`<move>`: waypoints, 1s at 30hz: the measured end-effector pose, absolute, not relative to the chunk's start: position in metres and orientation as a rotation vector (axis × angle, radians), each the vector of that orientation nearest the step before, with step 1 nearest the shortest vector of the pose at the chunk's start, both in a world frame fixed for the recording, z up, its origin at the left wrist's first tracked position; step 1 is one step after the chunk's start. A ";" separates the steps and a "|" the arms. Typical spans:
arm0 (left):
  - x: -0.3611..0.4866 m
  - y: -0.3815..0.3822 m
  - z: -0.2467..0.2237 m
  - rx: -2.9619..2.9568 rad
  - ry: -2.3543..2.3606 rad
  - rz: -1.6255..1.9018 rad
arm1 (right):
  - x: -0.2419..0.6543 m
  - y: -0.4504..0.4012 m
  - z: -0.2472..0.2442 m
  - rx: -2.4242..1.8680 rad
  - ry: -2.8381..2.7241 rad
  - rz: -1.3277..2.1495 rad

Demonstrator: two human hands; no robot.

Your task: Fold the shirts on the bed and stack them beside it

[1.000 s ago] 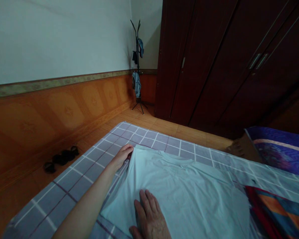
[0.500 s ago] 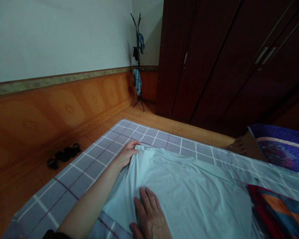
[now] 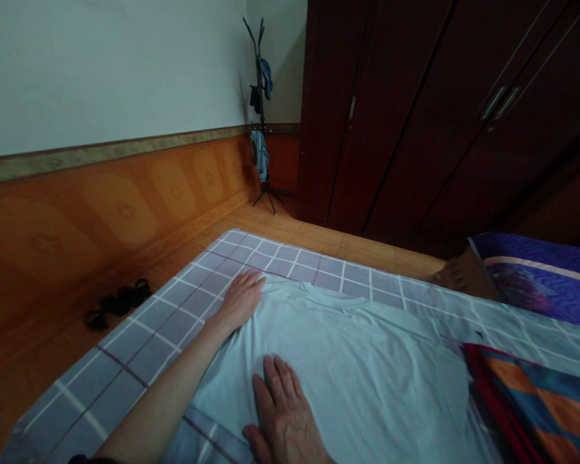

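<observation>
A pale light-blue T-shirt (image 3: 348,367) lies spread on a checked bedsheet (image 3: 174,325), its neckline toward the far edge of the bed. My left hand (image 3: 243,298) rests palm down at the shirt's far left shoulder, fingers stretched out over the fabric's edge. Nearer to me, my right hand (image 3: 287,412) is pressed flat on the left part of the shirt, with the thumb apart from the fingers. Soft wrinkles run across the shirt's right half, and its near edge leaves the bottom of the view.
Folded red, orange and blue cloth (image 3: 536,393) lies right of the shirt. Beyond the bed stand a dark wardrobe (image 3: 391,116), a coat rack (image 3: 261,109) and a cardboard box (image 3: 473,274) beside purple bedding (image 3: 541,270). Black shoes (image 3: 118,303) sit on the floor at left.
My left hand has gone from pinching the shirt's shoulder to lying flat on it, and that corner is now lower and smoother. My right hand stays flat on the shirt. The view has shifted slightly.
</observation>
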State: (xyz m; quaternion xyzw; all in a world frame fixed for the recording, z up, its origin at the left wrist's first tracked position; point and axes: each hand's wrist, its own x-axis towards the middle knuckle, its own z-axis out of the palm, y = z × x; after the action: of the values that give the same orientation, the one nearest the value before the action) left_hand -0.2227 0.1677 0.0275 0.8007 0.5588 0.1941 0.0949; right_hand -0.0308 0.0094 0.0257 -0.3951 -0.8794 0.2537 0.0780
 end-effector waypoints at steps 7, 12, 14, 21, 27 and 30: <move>-0.203 0.159 0.028 2.597 1.633 0.236 | -0.031 0.005 0.025 -1.191 -2.580 0.781; -0.182 0.152 0.037 2.684 1.309 0.092 | -0.028 0.004 0.029 -1.173 -2.547 0.813; -0.170 0.154 0.040 2.680 1.329 0.125 | -0.027 0.003 0.032 -1.152 -2.539 0.812; -0.131 0.174 0.039 2.679 1.229 0.217 | -0.026 0.003 0.038 -1.136 -2.546 0.765; -0.117 0.175 0.027 2.651 1.234 0.218 | -0.023 0.001 0.042 -1.133 -2.564 0.711; -0.111 0.172 0.029 2.638 1.240 0.135 | -0.022 -0.001 0.042 -1.125 -2.556 0.640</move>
State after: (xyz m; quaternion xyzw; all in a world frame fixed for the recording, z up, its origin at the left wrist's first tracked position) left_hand -0.1114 0.1721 0.0291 0.8984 0.4222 0.0459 0.1116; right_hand -0.0218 -0.0005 0.0419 -0.3888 -0.8837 0.2212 0.1380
